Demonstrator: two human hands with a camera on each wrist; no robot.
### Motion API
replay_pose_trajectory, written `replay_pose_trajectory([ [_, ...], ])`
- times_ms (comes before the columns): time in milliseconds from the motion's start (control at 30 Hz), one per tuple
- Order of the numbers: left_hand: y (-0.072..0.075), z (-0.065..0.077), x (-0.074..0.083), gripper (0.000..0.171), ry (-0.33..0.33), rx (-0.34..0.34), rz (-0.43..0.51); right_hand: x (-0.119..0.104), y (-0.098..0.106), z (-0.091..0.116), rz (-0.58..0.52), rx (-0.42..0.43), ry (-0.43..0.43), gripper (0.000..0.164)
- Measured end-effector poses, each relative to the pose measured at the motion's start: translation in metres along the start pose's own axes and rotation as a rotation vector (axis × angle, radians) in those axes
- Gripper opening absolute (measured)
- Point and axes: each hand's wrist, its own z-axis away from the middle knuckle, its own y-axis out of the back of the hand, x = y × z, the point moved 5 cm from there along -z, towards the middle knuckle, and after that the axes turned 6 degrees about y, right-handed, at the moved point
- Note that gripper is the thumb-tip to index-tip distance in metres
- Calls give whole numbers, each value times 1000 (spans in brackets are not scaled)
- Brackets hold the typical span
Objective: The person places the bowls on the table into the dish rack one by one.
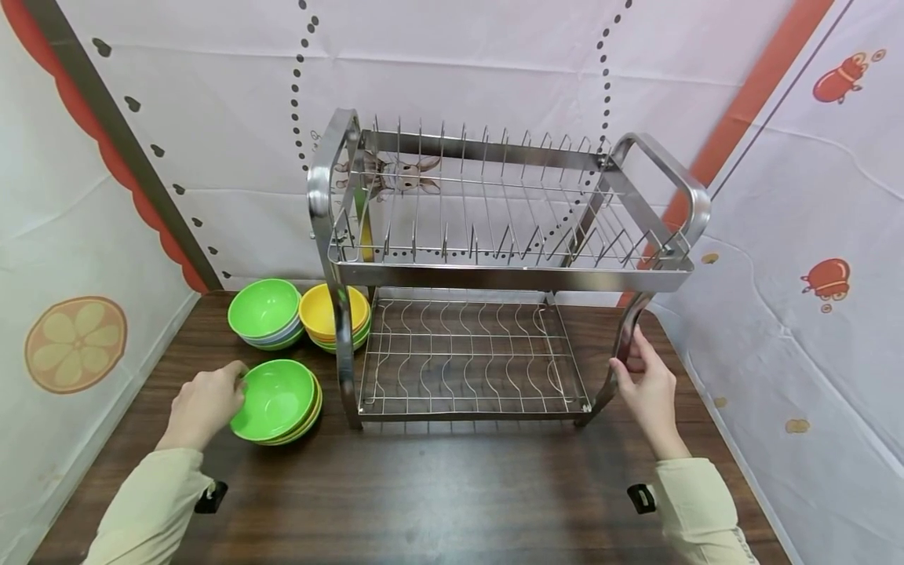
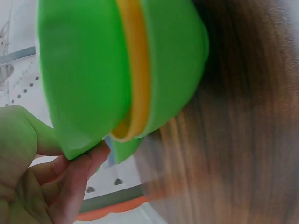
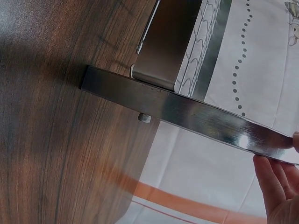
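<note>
My left hand (image 1: 209, 400) pinches the rim of the top green bowl (image 1: 271, 400) on a front stack, thumb on one side and fingers on the other. In the left wrist view that green bowl (image 2: 84, 70) tilts away from a yellow bowl (image 2: 134, 60) and another green bowl (image 2: 175, 65) nested beneath it. On the other side, my right hand (image 1: 646, 388) grips the right front leg of a two-tier metal dish rack (image 1: 523, 278). The right wrist view shows the fingers and thumb around this flat steel leg (image 3: 201, 119).
Behind the front stack stand two more bowl stacks, one topped by a green bowl (image 1: 264, 308), the other by a yellow bowl (image 1: 321, 314) beside the rack's left leg. Everything stands on a dark wooden table (image 1: 452, 494). Printed white cloth (image 1: 466, 71) encloses the back and sides.
</note>
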Motion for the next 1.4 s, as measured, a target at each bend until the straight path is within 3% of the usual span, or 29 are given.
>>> replay_pose_trajectory([
  [500, 31, 16, 24, 15, -59, -15, -36, 0, 0, 1, 7, 9, 6, 58],
  [667, 38, 22, 37, 13, -117, -16, -33, 0, 0, 1, 23, 5, 3, 58],
  [933, 43, 35, 64, 7, -228, -20, -14, 0, 0, 1, 16, 5, -6, 58],
  [1400, 47, 52, 111, 10, -330, -10, 43, 2, -1, 2, 16, -1, -30, 58],
])
